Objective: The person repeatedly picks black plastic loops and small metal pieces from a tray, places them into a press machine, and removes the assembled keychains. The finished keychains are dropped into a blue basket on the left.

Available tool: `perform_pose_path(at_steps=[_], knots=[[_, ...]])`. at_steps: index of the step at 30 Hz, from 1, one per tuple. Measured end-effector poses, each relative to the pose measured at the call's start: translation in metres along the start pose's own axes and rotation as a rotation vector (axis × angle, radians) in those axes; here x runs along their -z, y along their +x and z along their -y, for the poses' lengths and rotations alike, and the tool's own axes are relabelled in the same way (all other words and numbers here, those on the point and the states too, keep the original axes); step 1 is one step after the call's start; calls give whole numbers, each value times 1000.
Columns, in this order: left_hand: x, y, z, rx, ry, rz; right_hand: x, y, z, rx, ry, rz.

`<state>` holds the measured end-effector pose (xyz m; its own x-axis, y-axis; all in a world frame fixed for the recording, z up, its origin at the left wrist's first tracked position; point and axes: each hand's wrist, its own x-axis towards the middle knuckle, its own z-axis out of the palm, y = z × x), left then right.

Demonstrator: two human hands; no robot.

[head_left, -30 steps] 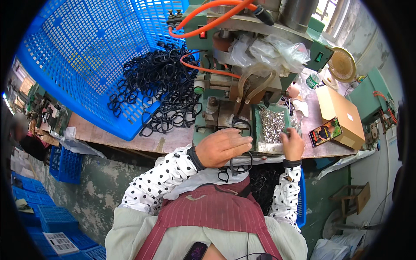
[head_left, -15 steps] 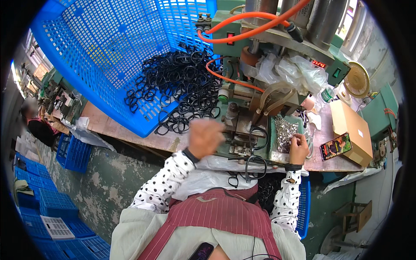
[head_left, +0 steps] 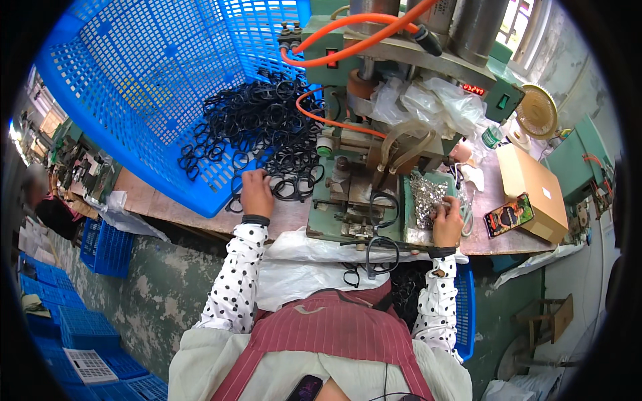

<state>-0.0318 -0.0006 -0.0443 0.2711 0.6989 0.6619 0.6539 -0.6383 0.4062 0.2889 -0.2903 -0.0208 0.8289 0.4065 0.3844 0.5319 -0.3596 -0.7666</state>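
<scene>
Head view: left hand (head_left: 257,196), curled, at near edge of black eyeglass frames (head_left: 257,117); right hand (head_left: 447,224), curled, beside silvery metal parts (head_left: 425,194). Grips: cannot tell.

From my end I see the eyeglass frames (head_left: 264,110) as deep black against the bright blue basket (head_left: 137,166), whose walls form a regular lattice pattern. The small metal parts (head_left: 426,192) show silver. I make out a dull green press (head_left: 311,41) with vivid orange hoses (head_left: 364,18). The sleeves (head_left: 231,289) carry black dots on white; the apron (head_left: 328,334) is maroon with pale pinstripes. The cardboard box (head_left: 528,184) is tan, the floor (head_left: 175,284) green with pale grey blotches.
</scene>
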Motion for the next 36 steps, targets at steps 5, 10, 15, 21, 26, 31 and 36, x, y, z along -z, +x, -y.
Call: perform_pose_path(at_steps=[5,10,15,21,26,31,36], knots=[[26,10,-33,245,-279,16,-14,0,8,64,48,-35],[46,15,-75,62,-525,-41,-15,-4,74,116,315,8],[63,14,-119,-245,-500,-117,-4,-19,135,-91,770,213],[70,6,-135,-474,-594,-100,-18,-19,158,-160,762,254],[84,17,-152,-644,-687,-87,-34,-27,163,-117,853,169],[86,54,-179,-139,-897,28,-41,-31,158,-97,876,73],[77,35,-181,-802,-865,69,-36,-28,153,-100,794,152]])
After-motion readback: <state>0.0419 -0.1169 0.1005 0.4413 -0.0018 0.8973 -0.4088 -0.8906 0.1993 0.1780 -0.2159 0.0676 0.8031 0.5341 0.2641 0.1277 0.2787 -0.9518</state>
